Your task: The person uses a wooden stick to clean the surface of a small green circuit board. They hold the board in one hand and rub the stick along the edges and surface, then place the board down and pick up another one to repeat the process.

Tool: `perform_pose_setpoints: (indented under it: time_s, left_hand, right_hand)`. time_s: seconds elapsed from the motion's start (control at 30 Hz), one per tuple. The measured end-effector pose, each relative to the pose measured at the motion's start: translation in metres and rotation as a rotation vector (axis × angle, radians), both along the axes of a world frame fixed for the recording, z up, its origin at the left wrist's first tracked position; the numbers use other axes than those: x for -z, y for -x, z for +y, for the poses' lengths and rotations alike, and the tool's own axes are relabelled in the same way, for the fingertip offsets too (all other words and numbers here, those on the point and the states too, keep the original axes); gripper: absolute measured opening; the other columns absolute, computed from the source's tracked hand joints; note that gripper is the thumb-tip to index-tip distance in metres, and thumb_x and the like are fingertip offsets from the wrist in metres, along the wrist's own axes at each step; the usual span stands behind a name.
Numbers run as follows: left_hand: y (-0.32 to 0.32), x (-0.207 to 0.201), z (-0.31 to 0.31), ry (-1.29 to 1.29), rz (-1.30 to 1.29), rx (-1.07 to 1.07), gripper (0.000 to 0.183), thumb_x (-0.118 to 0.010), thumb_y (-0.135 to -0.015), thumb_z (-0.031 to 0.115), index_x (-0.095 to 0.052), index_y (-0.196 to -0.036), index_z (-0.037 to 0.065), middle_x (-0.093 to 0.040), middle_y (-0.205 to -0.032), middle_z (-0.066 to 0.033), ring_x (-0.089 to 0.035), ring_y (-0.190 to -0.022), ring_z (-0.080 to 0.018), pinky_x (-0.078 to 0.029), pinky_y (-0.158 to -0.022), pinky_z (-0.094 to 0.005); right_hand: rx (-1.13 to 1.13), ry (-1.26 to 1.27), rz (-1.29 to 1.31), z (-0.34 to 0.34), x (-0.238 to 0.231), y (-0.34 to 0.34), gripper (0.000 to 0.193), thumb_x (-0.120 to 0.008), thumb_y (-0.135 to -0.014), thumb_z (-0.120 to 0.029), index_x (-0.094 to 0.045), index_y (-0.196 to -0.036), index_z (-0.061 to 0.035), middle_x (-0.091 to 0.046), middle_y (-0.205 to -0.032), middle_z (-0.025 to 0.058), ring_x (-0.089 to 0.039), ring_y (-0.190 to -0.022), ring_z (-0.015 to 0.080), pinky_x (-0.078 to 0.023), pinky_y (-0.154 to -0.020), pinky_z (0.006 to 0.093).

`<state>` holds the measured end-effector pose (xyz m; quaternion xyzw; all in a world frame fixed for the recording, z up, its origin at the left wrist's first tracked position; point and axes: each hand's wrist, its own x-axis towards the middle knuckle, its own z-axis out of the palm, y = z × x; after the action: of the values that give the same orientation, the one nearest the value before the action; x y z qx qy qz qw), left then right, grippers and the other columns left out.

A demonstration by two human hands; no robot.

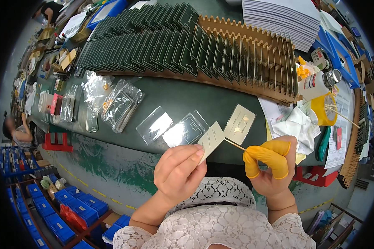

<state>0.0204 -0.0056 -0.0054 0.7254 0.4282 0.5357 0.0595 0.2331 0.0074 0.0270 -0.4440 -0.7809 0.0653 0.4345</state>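
My left hand (179, 171) pinches a cream-coloured plate (212, 140) with printed lines, tilted above the table edge. Yellow finger cots cover several fingers of my right hand (274, 164). Those fingers are closed on a thin wooden stick (236, 145), its pale tip close to the plate's right edge; whether it touches I cannot tell. Just beyond lies a second cream plate (239, 124) flat on the green table. To its left are a dark green plate in a clear bag (186, 129) and a clear plastic sleeve (154, 123).
A long slotted wooden rack (245, 89) full of upright green plates spans the back. On the right stand a bottle with a metal cap (320, 84), a yellow tape roll (323, 108) holding sticks, a white cloth (296, 129) and a green cutter (324, 143). Bagged plates (121, 106) lie left.
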Motion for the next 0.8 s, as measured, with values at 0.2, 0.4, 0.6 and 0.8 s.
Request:
perform_pose_setpoints:
  time_s: [0.2, 0.4, 0.6, 0.8]
  left_hand:
    - [0.0, -0.0006, 0.0002, 0.0, -0.004, 0.003, 0.044, -0.076, -0.067, -0.014, -0.067, -0.108, -0.001, -0.07, -0.098, -0.0135, -0.071, -0.08, -0.0275, -0.059, -0.066, -0.0331]
    - [0.0006, 0.0004, -0.0008, -0.008, -0.006, 0.004, 0.045, -0.076, -0.067, -0.014, -0.067, -0.109, -0.001, -0.07, -0.1, -0.0134, -0.071, -0.08, -0.0275, -0.059, -0.066, -0.0329]
    - [-0.0003, -0.0002, -0.0002, -0.002, -0.01, 0.011, 0.044, -0.076, -0.067, -0.015, -0.067, -0.108, -0.001, -0.07, -0.1, -0.0138, -0.071, -0.08, -0.0279, -0.059, -0.066, -0.0333]
    - [0.0001, 0.005, -0.0023, 0.027, -0.06, 0.018, 0.044, -0.076, -0.068, -0.015, -0.065, -0.108, -0.002, -0.07, -0.102, -0.0158, -0.072, -0.082, -0.0294, -0.061, -0.069, -0.0353]
  right_hand:
    - [-0.001, 0.0, -0.005, 0.0011, 0.0009, 0.0004, 0.041, -0.087, -0.069, -0.005, -0.071, -0.106, -0.0161, -0.059, -0.092, -0.0015, -0.054, -0.079, 0.0208, -0.039, -0.071, 0.0334]
    - [0.0, 0.011, 0.005, 0.0003, 0.0013, -0.0002, 0.041, -0.087, -0.07, -0.006, -0.071, -0.106, -0.0164, -0.06, -0.092, -0.0012, -0.053, -0.078, 0.0208, -0.038, -0.07, 0.0333]
    - [-0.004, 0.011, 0.008, 0.0005, 0.0014, -0.0005, 0.042, -0.087, -0.069, -0.006, -0.071, -0.106, -0.0161, -0.059, -0.093, -0.0007, -0.054, -0.078, 0.0211, -0.039, -0.07, 0.0335]
    - [-0.01, 0.022, 0.063, -0.0008, -0.0002, 0.0008, 0.039, -0.086, -0.069, -0.003, -0.071, -0.103, -0.015, -0.06, -0.091, -0.0009, -0.053, -0.078, 0.0208, -0.039, -0.069, 0.0328]
